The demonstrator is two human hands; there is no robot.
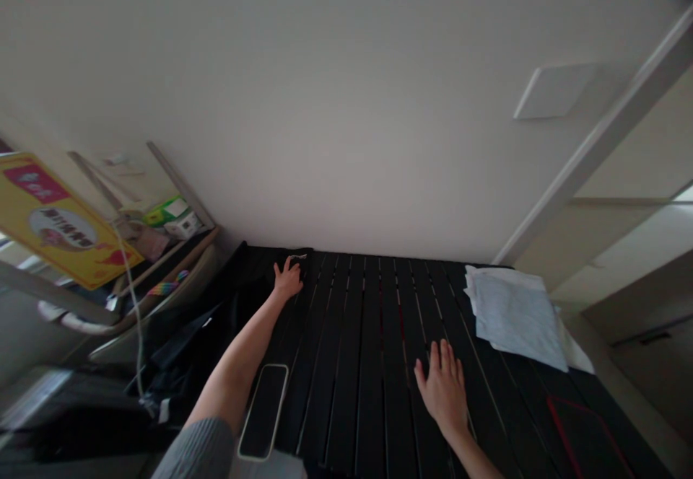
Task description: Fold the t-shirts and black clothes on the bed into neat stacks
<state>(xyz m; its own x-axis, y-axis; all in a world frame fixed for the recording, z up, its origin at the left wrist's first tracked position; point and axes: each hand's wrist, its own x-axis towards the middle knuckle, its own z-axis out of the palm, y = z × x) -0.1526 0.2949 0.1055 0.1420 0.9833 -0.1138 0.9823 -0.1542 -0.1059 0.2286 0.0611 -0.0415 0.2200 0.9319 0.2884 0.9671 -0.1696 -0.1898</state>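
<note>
A black slatted table (368,335) stands against a white wall. My left hand (286,278) reaches to the table's far left corner, where its fingers rest on a black garment (254,266) with a small metal piece; whether they grip it is unclear. My right hand (442,384) lies flat on the slats near me, fingers stretched out and together, holding nothing. A phone in a pale case (263,411) lies face up beside my left forearm.
Folded white and pale blue cloths (517,314) sit at the table's right. More dark clothing (184,342) hangs off the left edge. A cluttered shelf with small boxes (167,219), a yellow sign (51,216) and a white cable (135,313) are at left.
</note>
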